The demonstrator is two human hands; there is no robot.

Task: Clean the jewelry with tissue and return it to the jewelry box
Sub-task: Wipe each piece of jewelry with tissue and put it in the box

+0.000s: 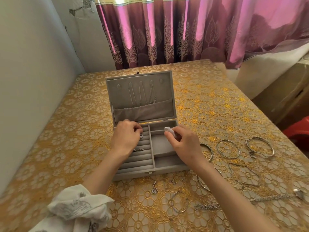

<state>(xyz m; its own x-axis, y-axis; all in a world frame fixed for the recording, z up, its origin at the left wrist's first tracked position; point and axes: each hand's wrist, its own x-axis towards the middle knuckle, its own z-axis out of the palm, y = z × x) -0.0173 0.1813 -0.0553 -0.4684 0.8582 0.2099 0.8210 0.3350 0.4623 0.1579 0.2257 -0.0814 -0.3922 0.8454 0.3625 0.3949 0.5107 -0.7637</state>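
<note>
A grey velvet jewelry box [164,160] lies open on the table, its lid tilted back with three chains [141,92] hanging inside. My left hand [127,136] hovers over the ring slots at the box's back left, fingers pinched on a small silver ring [141,136]. Another ring [138,149] sits in a slot lower down. Over the right compartments, my right hand [184,143] pinches a folded white tissue [169,130].
Silver bangles [228,149] [260,147], a bracelet [179,201], earrings [154,188] and chains [247,176] lie on the gold floral tablecloth right of and in front of the box. A wall runs along the left, purple curtains hang behind.
</note>
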